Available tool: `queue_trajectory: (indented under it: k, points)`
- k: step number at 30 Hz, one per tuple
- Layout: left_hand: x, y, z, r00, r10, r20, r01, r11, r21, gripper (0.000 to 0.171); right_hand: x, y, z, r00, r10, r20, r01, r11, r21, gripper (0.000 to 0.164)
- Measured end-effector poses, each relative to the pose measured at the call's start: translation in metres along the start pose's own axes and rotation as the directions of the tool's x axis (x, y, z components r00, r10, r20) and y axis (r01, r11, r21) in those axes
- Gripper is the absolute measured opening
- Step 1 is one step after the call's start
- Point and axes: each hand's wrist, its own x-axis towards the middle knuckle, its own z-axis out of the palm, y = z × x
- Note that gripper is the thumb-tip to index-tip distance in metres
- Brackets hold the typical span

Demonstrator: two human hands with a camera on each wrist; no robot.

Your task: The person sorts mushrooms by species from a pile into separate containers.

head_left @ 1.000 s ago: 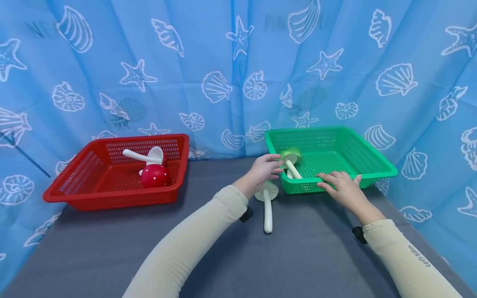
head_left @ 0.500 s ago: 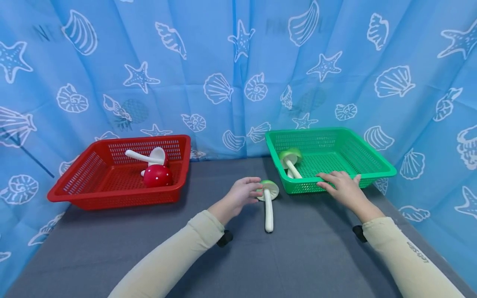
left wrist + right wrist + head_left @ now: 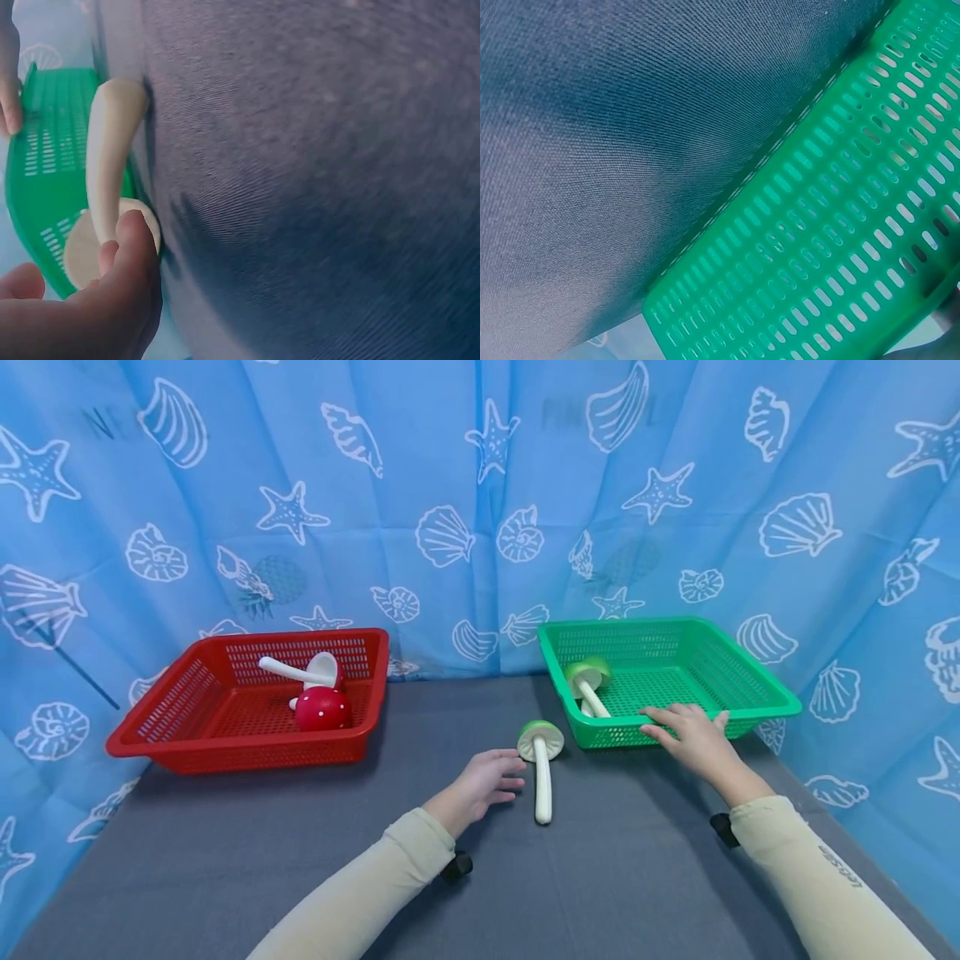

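Note:
A toy mushroom point(image 3: 543, 781) with a green cap and white stem lies on the grey cloth, stem towards me. My left hand point(image 3: 480, 787) is just left of it, fingers slightly bent and apart, holding nothing. In the left wrist view the fingers overlap the pale cap underside point(image 3: 81, 251); whether they touch it I cannot tell. My right hand point(image 3: 693, 739) rests on the front rim of the green basket point(image 3: 611, 735). The right wrist view is mostly the basket's slotted wall point(image 3: 802, 232). Inside at its left sit green-capped mushrooms point(image 3: 592, 689), partly overlapping.
At the left stands a red basket point(image 3: 247, 752) with red-capped, white-dotted toy mushrooms point(image 3: 324, 708) at its right side. A blue curtain point(image 3: 450, 460) with shell and starfish prints hangs behind both baskets. Grey cloth point(image 3: 315, 827) covers the table.
My left hand has drawn back from the green basket's left corner, moving left and towards me to beside the loose mushroom. The right hand stays on the rim.

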Motion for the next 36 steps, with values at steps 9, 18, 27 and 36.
queue_trajectory:
  k: [9, 18, 27, 36]
  points:
    - [0.007, -0.013, 0.006, 1.000, -0.027, 0.007, 0.028, 0.999, -0.044, 0.045, -0.003, 0.002, -0.001, 1.000, -0.001, 0.004, 0.001, 1.000, -0.006, 0.042]
    - [0.015, -0.016, 0.013, 0.999, -0.050, 0.016, 0.051, 0.998, -0.041, 0.045, -0.006, 0.001, 0.001, 1.000, -0.006, -0.016, 0.006, 1.000, 0.005, 0.041]
    - [0.021, -0.008, 0.027, 0.995, -0.092, -0.043, 0.092, 0.996, -0.008, 0.046, -0.003, 0.002, 0.002, 0.999, -0.017, -0.029, 0.017, 1.000, -0.001, 0.041]
    - [0.027, -0.003, 0.032, 0.993, -0.106, -0.046, 0.105, 0.994, -0.022, 0.050, -0.002, 0.002, 0.002, 1.000, -0.016, -0.024, 0.016, 1.000, -0.005, 0.040]
